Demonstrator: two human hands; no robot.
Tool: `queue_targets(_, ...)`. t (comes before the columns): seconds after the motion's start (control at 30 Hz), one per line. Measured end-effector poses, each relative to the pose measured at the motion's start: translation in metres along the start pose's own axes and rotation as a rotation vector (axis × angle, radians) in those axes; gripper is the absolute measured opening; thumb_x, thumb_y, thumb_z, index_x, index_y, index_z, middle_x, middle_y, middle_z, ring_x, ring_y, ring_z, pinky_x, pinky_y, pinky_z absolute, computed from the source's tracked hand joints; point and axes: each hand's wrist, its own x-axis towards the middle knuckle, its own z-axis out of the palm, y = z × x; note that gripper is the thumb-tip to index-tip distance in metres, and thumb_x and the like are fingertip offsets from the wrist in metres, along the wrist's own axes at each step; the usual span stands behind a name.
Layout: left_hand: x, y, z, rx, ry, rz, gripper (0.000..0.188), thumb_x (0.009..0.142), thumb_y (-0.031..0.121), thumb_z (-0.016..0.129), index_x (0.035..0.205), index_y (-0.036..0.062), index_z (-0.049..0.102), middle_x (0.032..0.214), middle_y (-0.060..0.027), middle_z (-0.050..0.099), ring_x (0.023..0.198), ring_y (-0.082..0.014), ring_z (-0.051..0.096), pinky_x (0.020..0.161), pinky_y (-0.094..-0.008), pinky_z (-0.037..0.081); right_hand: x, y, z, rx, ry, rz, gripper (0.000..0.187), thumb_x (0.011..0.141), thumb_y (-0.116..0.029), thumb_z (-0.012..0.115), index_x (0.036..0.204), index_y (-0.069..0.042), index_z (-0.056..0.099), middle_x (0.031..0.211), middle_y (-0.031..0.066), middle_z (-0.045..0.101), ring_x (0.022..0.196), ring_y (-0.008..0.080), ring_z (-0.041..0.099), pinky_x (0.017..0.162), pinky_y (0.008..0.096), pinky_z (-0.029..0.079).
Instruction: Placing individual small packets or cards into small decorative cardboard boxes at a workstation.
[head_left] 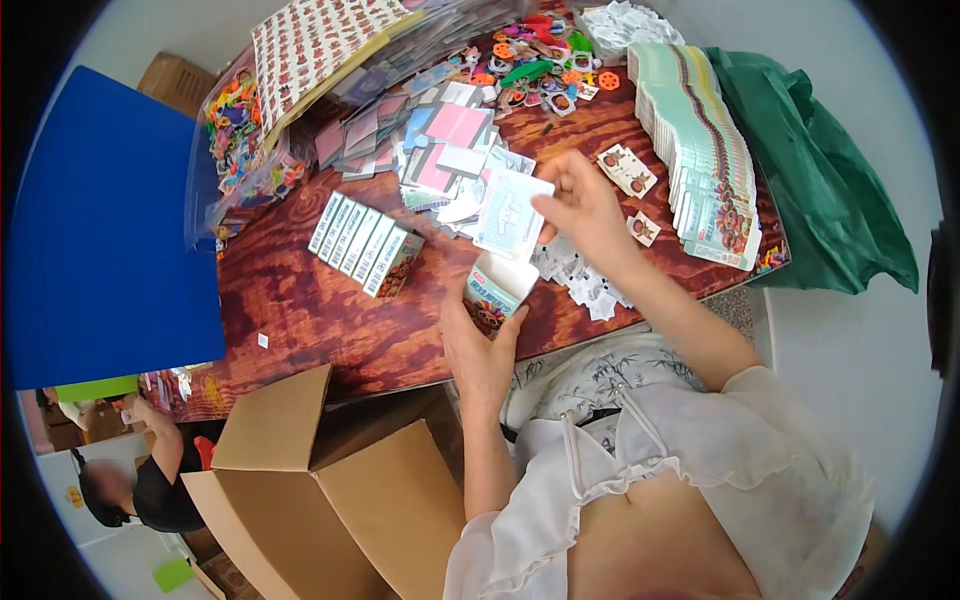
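Near the table's front edge, my left hand [480,345] is wrapped round a small green printed box [493,300] whose top is open. Just above it my right hand [580,205] pinches a pale blue and white card [512,215] with a line drawing on it. The card's lower edge is close to the box's opening; I cannot tell whether it touches. Beside my right hand lie small printed brown-and-white pieces [627,170] and a heap of small white packets [580,278]. Behind the card spreads a pile of pink, grey and blue cards [455,125].
Left of my hands stands a row of closed small boxes [365,245]. A long stack of flat green boxes [690,140] lies at the right, beside a green bag [825,180]. Colourful plastic trinkets [550,65] sit at the back. An open cardboard carton [300,490] stands below the table edge; another person [160,480] is beyond.
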Motion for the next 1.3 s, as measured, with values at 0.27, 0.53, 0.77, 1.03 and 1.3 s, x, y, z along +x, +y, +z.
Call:
queue_targets(0.27, 0.004, 0.011, -0.007, 0.018, 0.062, -0.04, 0.071, 0.074, 0.007, 0.082, 0.134, -0.0038, 0.044, 0.123, -0.017, 0.054, 0.112, -0.0261, 0.055, 0.096, -0.0373, 0.044, -0.048, -0.007, 0.016, -0.498, 0.103, -0.398, 0.017, 0.088, -0.001, 0.064, 0.105, -0.001, 0.058, 0.088, 0.0093, 0.064, 0.079, 0.0175, 0.063, 0.07, 0.0301, 0.048)
queue_targets(0.53, -0.007, 0.008, -0.018, 0.067, 0.062, 0.1, 0.073, 0.068, 0.0, 0.082, 0.132, 0.0024, 0.047, 0.125, -0.0178, 0.053, 0.113, -0.0346, 0.053, 0.095, -0.0421, 0.043, -0.054, 0.001, 0.038, -0.899, -0.051, -0.597, 0.011, 0.077, -0.005, 0.069, 0.083, -0.002, 0.06, 0.127, 0.0144, 0.056, 0.123, 0.0368, 0.045, 0.1, 0.045, 0.04)
queue_targets(0.77, -0.016, 0.001, -0.033, 0.179, -0.066, 0.153, 0.068, 0.071, -0.002, 0.08, 0.13, -0.0027, 0.047, 0.12, -0.0151, 0.054, 0.111, -0.0289, 0.056, 0.094, -0.0382, 0.045, -0.035, 0.018, 0.021, -0.505, -0.523, -0.082, 0.008, 0.083, -0.011, 0.07, 0.083, -0.003, 0.068, 0.122, 0.0108, 0.06, 0.121, 0.0261, 0.051, 0.1, 0.0372, 0.041)
queue_targets(1.03, -0.013, -0.033, -0.042, -0.146, 0.089, -0.147, 0.061, 0.079, -0.001, 0.077, 0.133, -0.0021, 0.047, 0.12, -0.0096, 0.055, 0.101, -0.0161, 0.057, 0.085, -0.0287, 0.051, 0.004, 0.017, -0.031, -0.841, -0.135, 0.018, 0.011, 0.082, -0.01, 0.071, 0.089, -0.002, 0.067, 0.096, 0.0068, 0.063, 0.085, 0.0214, 0.063, 0.076, 0.0334, 0.049)
queue_targets(1.3, -0.01, -0.026, -0.032, -0.129, 0.031, -0.093, 0.067, 0.078, 0.001, 0.079, 0.136, -0.0021, 0.045, 0.12, -0.0101, 0.054, 0.104, -0.0168, 0.056, 0.085, -0.0296, 0.052, -0.001, 0.045, -0.007, -1.08, -0.079, -0.246, 0.011, 0.077, -0.006, 0.069, 0.082, -0.005, 0.059, 0.089, 0.0094, 0.057, 0.091, 0.0299, 0.06, 0.074, 0.042, 0.048)
